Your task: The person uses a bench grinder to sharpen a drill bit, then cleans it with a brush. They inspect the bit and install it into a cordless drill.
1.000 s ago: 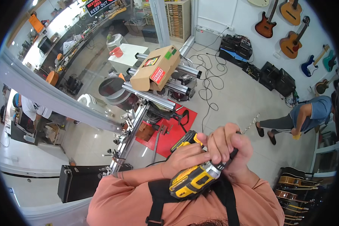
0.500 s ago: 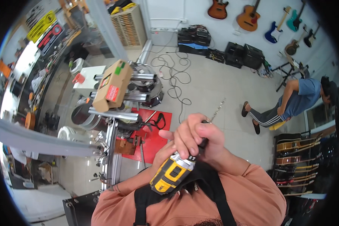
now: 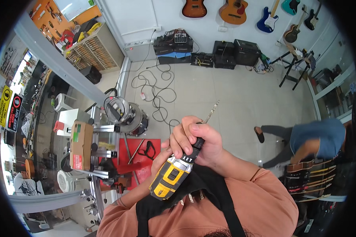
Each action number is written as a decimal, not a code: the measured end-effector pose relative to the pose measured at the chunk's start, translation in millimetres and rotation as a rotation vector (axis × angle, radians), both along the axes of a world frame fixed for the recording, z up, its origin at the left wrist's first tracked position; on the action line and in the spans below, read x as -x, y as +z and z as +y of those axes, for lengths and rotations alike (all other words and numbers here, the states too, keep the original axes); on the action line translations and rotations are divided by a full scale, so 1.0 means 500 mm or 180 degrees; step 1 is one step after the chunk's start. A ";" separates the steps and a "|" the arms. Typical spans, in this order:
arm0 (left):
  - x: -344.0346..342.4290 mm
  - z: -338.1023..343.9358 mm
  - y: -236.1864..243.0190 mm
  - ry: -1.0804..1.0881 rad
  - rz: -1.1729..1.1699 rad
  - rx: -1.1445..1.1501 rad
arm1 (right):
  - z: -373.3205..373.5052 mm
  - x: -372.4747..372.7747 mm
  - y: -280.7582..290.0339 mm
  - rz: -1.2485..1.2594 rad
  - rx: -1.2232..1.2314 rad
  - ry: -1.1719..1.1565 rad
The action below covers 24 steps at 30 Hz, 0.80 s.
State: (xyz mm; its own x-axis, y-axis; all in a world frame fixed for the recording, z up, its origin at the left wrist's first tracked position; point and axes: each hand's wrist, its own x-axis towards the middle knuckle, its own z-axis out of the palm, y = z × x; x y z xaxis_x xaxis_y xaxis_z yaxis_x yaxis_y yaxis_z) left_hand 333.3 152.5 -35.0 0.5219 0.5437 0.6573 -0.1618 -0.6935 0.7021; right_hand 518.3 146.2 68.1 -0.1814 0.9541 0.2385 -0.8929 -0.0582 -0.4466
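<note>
The left hand grips the drill, the right hand its chuck; accidental starting could wrench the right.

Drill R of mat (box further L).

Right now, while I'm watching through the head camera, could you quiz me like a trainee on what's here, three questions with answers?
1. True or false: the drill bit points toward the person's chest.
2. Choose: what is wrapped around the chuck of the yellow and black drill?
A) a cloth
B) the right hand
C) a cable
3. Fill in: several ____ hang on the white wall.

Key:
1. False; it points away.
2. B.
3. Guitars.
</note>
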 end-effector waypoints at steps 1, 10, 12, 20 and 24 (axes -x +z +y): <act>-0.035 0.022 -0.001 0.0090 -0.0097 -0.0090 | 0.028 -0.034 0.004 -0.0025 -0.0079 0.0024; -0.266 0.280 -0.011 0.0251 -0.0271 0.0014 | 0.311 -0.232 0.026 -0.0072 -0.0272 0.0122; -0.305 0.356 -0.015 0.0024 -0.0418 0.0772 | 0.397 -0.269 0.021 -0.0145 -0.0214 0.0160; -0.434 0.782 0.020 -0.1152 -0.2071 0.4876 | 0.819 -0.352 -0.020 -0.0189 0.0057 -0.0246; -0.464 1.010 -0.025 -0.1623 -0.2387 0.4993 | 1.010 -0.380 0.017 -0.0303 0.0692 -0.0510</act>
State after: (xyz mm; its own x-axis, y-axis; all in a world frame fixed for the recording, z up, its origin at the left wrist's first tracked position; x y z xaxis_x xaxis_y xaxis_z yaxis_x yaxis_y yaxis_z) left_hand 565.4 657.3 -47.3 0.6840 0.7221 -0.1039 -0.6792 0.6823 0.2703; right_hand 708.5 651.3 76.7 -0.0359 0.9993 0.0142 -0.8530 -0.0232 -0.5214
